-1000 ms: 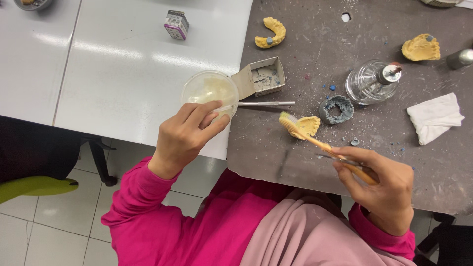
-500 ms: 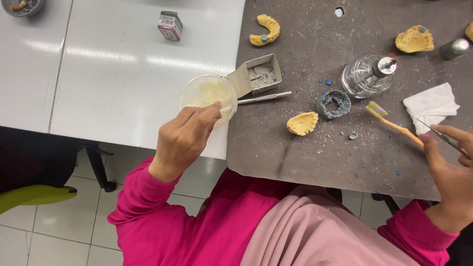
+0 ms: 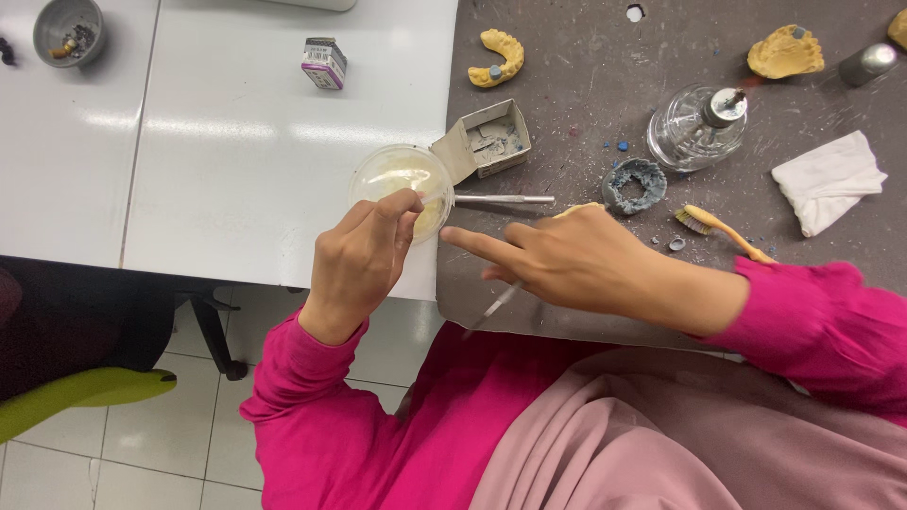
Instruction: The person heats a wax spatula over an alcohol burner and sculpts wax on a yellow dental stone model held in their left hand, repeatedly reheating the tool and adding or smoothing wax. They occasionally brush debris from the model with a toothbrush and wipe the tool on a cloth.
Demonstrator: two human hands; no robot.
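while the left hand [image 3: 359, 260] grips the dish [image 3: 399, 182] rim with clenched fingers, the right hand [image 3: 567, 260] holds a thin tool [image 3: 493, 308], forefinger pointing at it.

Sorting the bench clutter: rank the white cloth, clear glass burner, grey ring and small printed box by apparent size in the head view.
1. white cloth
2. clear glass burner, close to the cloth, so unsure
3. grey ring
4. small printed box

By my left hand [image 3: 359, 264], the clear plastic bowl [image 3: 397, 179] looks glossy and smooth. Right of it, a matt grey cardboard box [image 3: 491, 140] and a shiny metal tool [image 3: 501, 199] lie on the rough, speckled grey mat [image 3: 567, 66]. Further right of the bowl sit a gleaming glass burner [image 3: 690, 137] and soft white cloth [image 3: 827, 179].
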